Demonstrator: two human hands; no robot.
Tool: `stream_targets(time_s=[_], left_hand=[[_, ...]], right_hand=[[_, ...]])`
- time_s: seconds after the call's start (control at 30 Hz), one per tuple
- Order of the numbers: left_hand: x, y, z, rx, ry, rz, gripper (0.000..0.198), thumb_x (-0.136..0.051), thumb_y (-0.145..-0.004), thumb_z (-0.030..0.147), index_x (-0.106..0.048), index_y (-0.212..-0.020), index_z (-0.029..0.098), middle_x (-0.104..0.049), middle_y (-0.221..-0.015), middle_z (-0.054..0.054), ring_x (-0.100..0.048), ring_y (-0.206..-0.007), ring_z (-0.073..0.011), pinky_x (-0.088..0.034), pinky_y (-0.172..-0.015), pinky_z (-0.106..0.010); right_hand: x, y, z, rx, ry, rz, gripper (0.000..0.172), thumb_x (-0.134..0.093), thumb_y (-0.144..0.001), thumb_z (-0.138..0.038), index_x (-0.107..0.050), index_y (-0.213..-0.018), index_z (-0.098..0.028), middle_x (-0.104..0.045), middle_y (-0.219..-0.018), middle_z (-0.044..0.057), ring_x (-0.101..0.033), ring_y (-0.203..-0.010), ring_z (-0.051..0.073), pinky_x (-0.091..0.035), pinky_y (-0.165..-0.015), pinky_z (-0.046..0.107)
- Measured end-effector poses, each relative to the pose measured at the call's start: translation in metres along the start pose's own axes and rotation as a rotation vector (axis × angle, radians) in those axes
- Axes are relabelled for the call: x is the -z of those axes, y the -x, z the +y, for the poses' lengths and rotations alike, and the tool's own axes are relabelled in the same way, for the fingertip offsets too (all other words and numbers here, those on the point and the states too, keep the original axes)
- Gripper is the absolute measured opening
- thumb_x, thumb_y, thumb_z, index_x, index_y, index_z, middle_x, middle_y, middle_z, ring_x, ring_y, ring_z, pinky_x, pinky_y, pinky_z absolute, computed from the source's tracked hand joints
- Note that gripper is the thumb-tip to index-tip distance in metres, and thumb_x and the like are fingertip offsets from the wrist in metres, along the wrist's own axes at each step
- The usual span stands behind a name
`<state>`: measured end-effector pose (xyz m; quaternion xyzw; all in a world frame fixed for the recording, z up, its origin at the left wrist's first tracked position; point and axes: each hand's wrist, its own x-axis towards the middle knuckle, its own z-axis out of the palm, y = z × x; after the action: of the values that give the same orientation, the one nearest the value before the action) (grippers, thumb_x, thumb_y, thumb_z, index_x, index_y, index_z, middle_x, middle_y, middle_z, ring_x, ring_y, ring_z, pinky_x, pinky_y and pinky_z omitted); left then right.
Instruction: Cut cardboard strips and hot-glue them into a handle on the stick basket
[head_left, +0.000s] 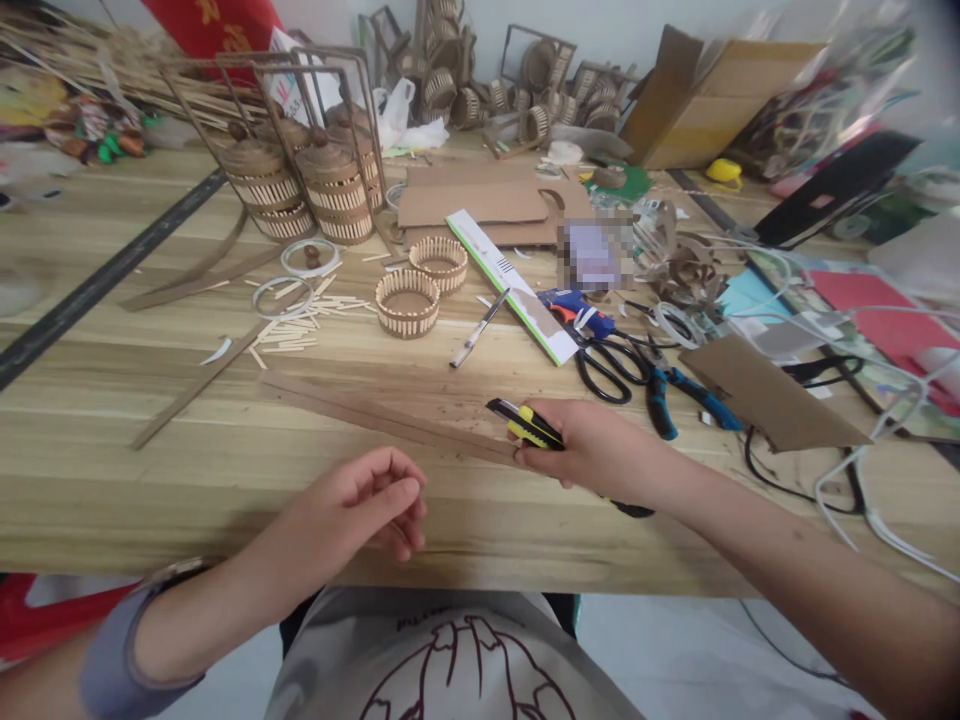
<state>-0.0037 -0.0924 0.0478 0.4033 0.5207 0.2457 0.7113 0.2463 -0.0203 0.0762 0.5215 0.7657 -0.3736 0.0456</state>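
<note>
My right hand is wrapped round a yellow and black utility knife, its blade end pointing left. Just under those fingers lies the right end of a long brown cardboard strip with a line along it; whether they also grip it I cannot tell. My left hand hovers near the table's front edge, below the strip, fingers loosely curled and nothing visible in it. Beyond the strip rest a pen and two round baskets of small sticks.
Black-handled scissors, blue pliers, a blue glue gun and white cables lie to the right. Loose sticks and rings are at left. Framed lantern-like pieces stand behind, near flat cardboard and a box.
</note>
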Motion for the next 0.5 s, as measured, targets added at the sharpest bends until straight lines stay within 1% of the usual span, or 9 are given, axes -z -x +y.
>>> stream_targets(time_s=[0.07,0.13,0.23,0.33,0.4,0.43,0.5], left_hand=[[0.001,0.003,-0.001,-0.060,-0.085,-0.010,0.032,-0.063,-0.083,0.051,-0.056,-0.083,0.020,-0.063,-0.075,0.000,-0.063,-0.068,-0.0149,-0.052,-0.060,-0.028],[0.002,0.004,0.000,-0.111,-0.190,0.018,0.030,-0.058,-0.086,0.050,-0.056,-0.085,0.020,-0.063,-0.073,0.000,-0.061,-0.067,-0.0154,-0.051,-0.060,-0.028],[0.006,0.005,0.003,-0.186,-0.358,0.114,0.027,-0.053,-0.089,0.048,-0.057,-0.090,0.022,-0.065,-0.073,0.000,-0.061,-0.068,-0.0157,-0.050,-0.063,-0.028],[0.010,0.004,0.008,-0.263,-0.508,0.243,0.027,-0.052,-0.089,0.048,-0.059,-0.094,0.023,-0.067,-0.079,-0.001,-0.064,-0.076,-0.0183,-0.050,-0.067,-0.029],[0.012,0.002,0.011,-0.291,-0.563,0.307,0.029,-0.051,-0.089,0.049,-0.060,-0.096,0.023,-0.068,-0.083,-0.002,-0.065,-0.082,-0.0204,-0.050,-0.069,-0.030],[0.013,0.001,0.012,-0.300,-0.578,0.328,0.029,-0.051,-0.089,0.049,-0.060,-0.096,0.023,-0.069,-0.085,-0.002,-0.065,-0.084,-0.0210,-0.050,-0.070,-0.031],[0.016,-0.003,0.013,-0.321,-0.601,0.358,0.028,-0.050,-0.090,0.048,-0.060,-0.098,0.023,-0.070,-0.090,-0.002,-0.066,-0.088,-0.0216,-0.050,-0.074,-0.032]], right_hand=[[0.001,-0.004,-0.007,0.017,0.052,-0.011,0.005,-0.055,-0.085,-0.021,-0.060,-0.087,-0.020,-0.069,-0.074,-0.002,-0.057,-0.050,0.011,-0.039,-0.051,0.022],[0.001,-0.009,-0.014,0.025,0.082,-0.020,0.003,-0.056,-0.084,-0.019,-0.059,-0.084,-0.020,-0.068,-0.073,-0.002,-0.057,-0.050,0.010,-0.038,-0.051,0.022],[-0.001,-0.016,-0.024,0.033,0.115,-0.026,0.003,-0.059,-0.084,-0.018,-0.057,-0.081,-0.020,-0.067,-0.074,-0.002,-0.056,-0.050,0.009,-0.036,-0.050,0.022],[-0.004,-0.024,-0.031,0.055,0.122,-0.050,0.005,-0.059,-0.085,-0.020,-0.056,-0.082,-0.019,-0.066,-0.075,-0.002,-0.055,-0.049,0.009,-0.036,-0.051,0.022],[-0.006,-0.028,-0.033,0.077,0.113,-0.078,0.005,-0.059,-0.086,-0.023,-0.057,-0.085,-0.019,-0.067,-0.076,-0.002,-0.056,-0.051,0.009,-0.036,-0.052,0.022],[-0.006,-0.030,-0.034,0.084,0.125,-0.074,0.007,-0.059,-0.086,-0.025,-0.057,-0.086,-0.019,-0.067,-0.077,-0.001,-0.056,-0.053,0.010,-0.036,-0.053,0.022],[-0.004,-0.032,-0.033,0.101,0.185,-0.024,0.010,-0.059,-0.087,-0.029,-0.058,-0.086,-0.019,-0.068,-0.080,0.001,-0.060,-0.062,0.014,-0.036,-0.055,0.023]])
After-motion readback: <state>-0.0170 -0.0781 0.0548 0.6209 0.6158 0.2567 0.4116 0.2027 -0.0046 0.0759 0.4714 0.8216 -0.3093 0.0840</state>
